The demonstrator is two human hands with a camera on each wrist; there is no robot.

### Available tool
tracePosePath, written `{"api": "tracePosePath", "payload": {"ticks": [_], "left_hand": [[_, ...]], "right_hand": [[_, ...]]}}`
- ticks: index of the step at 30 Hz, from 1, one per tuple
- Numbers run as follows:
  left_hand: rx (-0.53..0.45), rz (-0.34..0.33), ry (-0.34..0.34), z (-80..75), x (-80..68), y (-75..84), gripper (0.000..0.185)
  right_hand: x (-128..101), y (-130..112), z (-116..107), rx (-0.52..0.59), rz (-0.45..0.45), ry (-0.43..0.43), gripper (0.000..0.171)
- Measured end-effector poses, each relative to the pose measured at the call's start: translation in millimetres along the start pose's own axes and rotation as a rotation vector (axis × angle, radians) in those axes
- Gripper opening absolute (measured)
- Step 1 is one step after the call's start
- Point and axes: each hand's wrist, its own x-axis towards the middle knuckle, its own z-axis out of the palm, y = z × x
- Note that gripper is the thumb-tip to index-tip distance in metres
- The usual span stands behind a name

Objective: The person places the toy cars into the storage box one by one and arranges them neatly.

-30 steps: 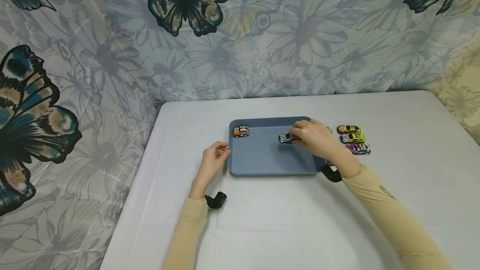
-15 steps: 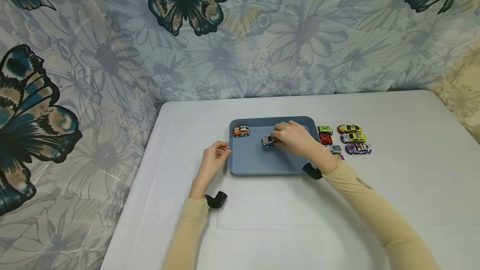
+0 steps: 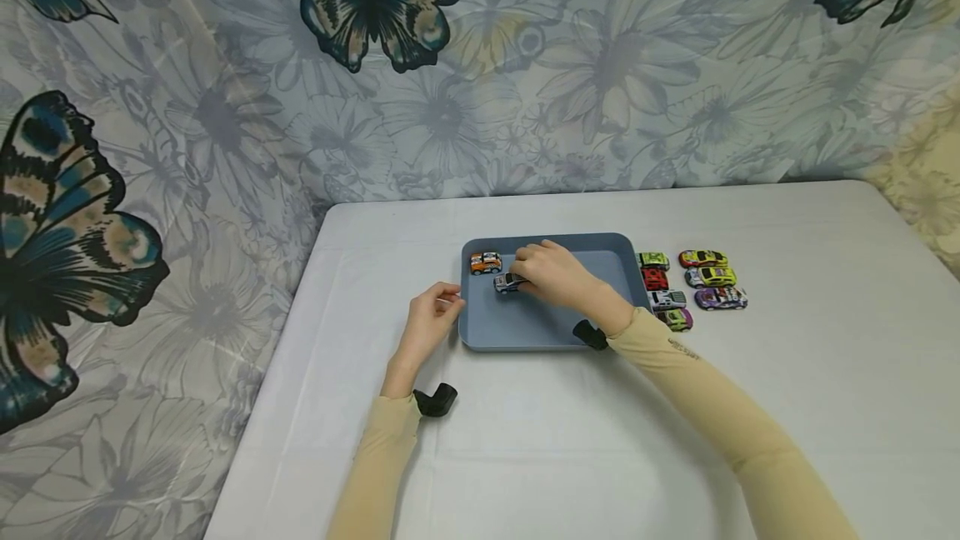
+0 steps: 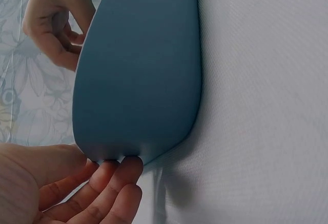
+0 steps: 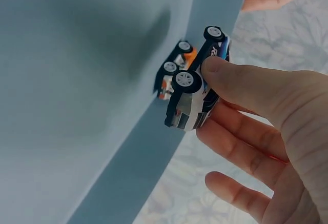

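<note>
My right hand (image 3: pixel 553 275) pinches a silver-and-black toy car (image 3: pixel 507 282) between thumb and fingers, over the left part of a blue-grey tray (image 3: pixel 555 338). In the right wrist view, the held toy car (image 5: pixel 197 83) shows its wheels and underside edge, raised off the tray floor. Just behind it, a small orange-and-white toy car (image 3: pixel 486 262) sits in the tray's far left corner. At the tray's left end, my left hand (image 3: pixel 431 322) holds the edge. In the left wrist view, its thumb lies at the rim and its fingertips meet the outer wall (image 4: pixel 136 80).
Right of the tray, several toy cars stand in two columns. The nearer column includes a red car (image 3: pixel 655 279) and a green-and-purple car (image 3: pixel 677 320); the farther one includes a purple car (image 3: pixel 722 298). A white cloth covers the table (image 3: pixel 525 440); a butterfly-print curtain (image 3: pixel 465 132) hangs behind.
My right hand has carried the silver-and-black car leftward across the tray, close to the orange one. Cars right of the tray have come into view. The left hand has stayed put.
</note>
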Motion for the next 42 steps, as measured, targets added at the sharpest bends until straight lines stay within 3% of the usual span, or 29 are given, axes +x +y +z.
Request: {"api": "tracePosePath", "payload": {"ticks": [18,42], "left_hand": [[0.008,0.023,-0.001,1.8,0.8,0.9,0.021],[0.006,0.018,0.003,-0.4,0.5,-0.8,0.021]], "right_hand": [[22.8,-1.1,12.1,-0.012,0.017,-0.110,0.021],[44.1,-3.6,30.3,0.012,0.000,-0.125,0.021]]}}
